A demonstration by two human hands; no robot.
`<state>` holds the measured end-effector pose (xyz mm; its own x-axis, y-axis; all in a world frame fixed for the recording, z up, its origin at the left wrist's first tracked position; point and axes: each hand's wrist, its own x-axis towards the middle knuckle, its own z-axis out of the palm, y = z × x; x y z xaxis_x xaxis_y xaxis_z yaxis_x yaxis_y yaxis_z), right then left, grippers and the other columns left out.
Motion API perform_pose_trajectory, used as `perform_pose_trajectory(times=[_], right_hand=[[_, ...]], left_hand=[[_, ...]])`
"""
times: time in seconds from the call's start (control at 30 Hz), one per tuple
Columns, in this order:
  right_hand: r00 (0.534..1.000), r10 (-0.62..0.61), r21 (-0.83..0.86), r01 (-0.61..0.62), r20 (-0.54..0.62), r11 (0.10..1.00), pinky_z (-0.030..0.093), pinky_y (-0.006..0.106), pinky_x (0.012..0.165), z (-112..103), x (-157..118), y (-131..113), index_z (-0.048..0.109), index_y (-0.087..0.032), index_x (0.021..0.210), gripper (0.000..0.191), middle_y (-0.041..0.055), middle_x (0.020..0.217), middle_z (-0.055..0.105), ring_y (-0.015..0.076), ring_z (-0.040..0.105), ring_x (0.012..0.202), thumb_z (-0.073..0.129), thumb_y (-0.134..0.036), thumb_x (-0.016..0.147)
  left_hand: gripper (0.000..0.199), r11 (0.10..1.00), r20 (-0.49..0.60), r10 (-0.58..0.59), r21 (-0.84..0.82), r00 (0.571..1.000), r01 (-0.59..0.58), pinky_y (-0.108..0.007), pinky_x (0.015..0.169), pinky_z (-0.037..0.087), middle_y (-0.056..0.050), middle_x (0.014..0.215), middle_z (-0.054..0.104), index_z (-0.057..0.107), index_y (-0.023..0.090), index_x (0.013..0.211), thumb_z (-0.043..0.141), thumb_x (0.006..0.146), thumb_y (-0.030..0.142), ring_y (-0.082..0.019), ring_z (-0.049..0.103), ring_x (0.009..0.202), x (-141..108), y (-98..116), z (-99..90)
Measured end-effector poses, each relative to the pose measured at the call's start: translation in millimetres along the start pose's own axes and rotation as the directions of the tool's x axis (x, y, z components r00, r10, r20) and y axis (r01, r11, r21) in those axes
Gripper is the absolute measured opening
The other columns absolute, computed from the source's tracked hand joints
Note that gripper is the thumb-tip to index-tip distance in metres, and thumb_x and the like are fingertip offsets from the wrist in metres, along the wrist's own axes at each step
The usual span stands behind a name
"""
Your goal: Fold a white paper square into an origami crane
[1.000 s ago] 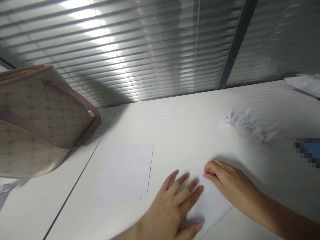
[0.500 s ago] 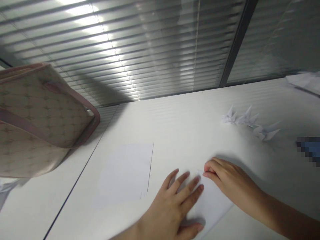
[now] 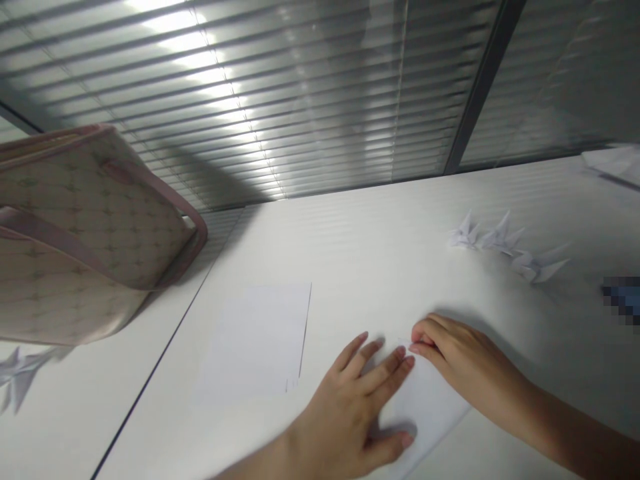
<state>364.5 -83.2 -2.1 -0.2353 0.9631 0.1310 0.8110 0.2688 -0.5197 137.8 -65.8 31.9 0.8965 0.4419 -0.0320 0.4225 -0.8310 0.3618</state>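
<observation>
A white sheet of paper [image 3: 431,407] lies near the front edge of the view, under and between my two hands. My left hand [image 3: 357,407] rests on its left part, fingers spread, with two fingertips close to the paper's far corner. At that corner my right hand [image 3: 450,347] pinches the paper between thumb and curled fingers. Left of my hands is a stack of white paper [image 3: 257,340] lying flat. Beyond my right hand stand several folded white paper figures [image 3: 500,240] in a row.
A light patterned bag [image 3: 90,233] with pink handles stands at the left. Below it lies another folded paper figure [image 3: 19,377]. White papers [image 3: 615,163] are at the far right, a pixelated dark blue object [image 3: 625,297] nearer. Blinds hang behind the table.
The view has shifted slightly, showing more of the folded figure at the left. My left hand's fingertips have moved a little closer to my right hand, which keeps its pinch.
</observation>
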Motion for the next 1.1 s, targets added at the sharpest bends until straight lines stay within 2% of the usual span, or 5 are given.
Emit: perform_pose_trajectory(times=[0.2, 0.53, 0.77, 0.93, 1.1], right_hand=[[1.0, 0.008, -0.005, -0.008, 0.0, 1.0, 0.046, 0.027, 0.062, -2, 2, -3, 0.055, -0.023, 0.078, 0.013, -0.0005, 0.073, 0.064, 0.0166, 0.064, 0.069, 0.053, -0.017, 0.089], [0.996, 0.083, -0.02, -0.083, -0.026, 0.996, 0.045, 0.025, 0.059, -27, -16, 18, 0.054, -0.024, 0.081, 0.007, -0.0023, 0.073, 0.063, 0.0151, 0.063, 0.066, 0.06, -0.023, 0.085], [0.994, 0.099, -0.009, -0.1, -0.046, 0.995, 0.048, 0.028, 0.064, -26, -26, 30, 0.054, -0.024, 0.079, 0.011, 0.0001, 0.076, 0.061, 0.0169, 0.061, 0.072, 0.055, -0.029, 0.089], [0.993, 0.103, 0.007, -0.103, -0.065, 0.995, 0.047, 0.028, 0.065, -22, -26, 33, 0.054, -0.024, 0.078, 0.011, -0.0001, 0.076, 0.059, 0.0168, 0.06, 0.072, 0.058, -0.028, 0.087], [0.992, 0.107, 0.02, -0.106, -0.066, 0.994, 0.047, 0.029, 0.067, -21, -28, 32, 0.053, -0.024, 0.078, 0.012, 0.0004, 0.078, 0.06, 0.0172, 0.06, 0.074, 0.057, -0.027, 0.089]], left_hand=[[0.072, 1.0, 0.02, 0.008, 0.029, 1.0, -0.009, -0.05, 0.118, 0.022, -0.006, 0.152, 0.037, 0.031, 0.018, 0.148, 0.059, 0.087, 0.046, -0.03, 0.023, 0.144, 4, 0, 0.8], [0.061, 1.0, -0.056, -0.01, 0.008, 0.998, 0.01, -0.049, 0.116, 0.028, -0.013, 0.147, 0.044, 0.042, 0.013, 0.141, 0.053, 0.09, 0.044, -0.029, 0.031, 0.141, 2, 8, -2.1], [0.061, 0.998, 0.013, 0.047, 0.05, 0.999, -0.048, -0.042, 0.115, 0.031, -0.02, 0.148, 0.04, 0.045, 0.002, 0.136, 0.057, 0.086, 0.036, -0.029, 0.024, 0.144, 7, 7, 1.2], [0.062, 0.997, 0.043, 0.061, 0.037, 0.997, -0.062, -0.046, 0.115, 0.031, -0.023, 0.15, 0.034, 0.041, 0.001, 0.137, 0.056, 0.086, 0.032, -0.031, 0.026, 0.143, 12, 9, 1.6], [0.065, 0.999, 0.054, 0.023, 0.042, 0.998, -0.026, -0.048, 0.112, 0.035, -0.014, 0.149, 0.041, 0.028, 0.018, 0.149, 0.052, 0.09, 0.034, -0.03, 0.035, 0.139, 18, 15, -2.5]])
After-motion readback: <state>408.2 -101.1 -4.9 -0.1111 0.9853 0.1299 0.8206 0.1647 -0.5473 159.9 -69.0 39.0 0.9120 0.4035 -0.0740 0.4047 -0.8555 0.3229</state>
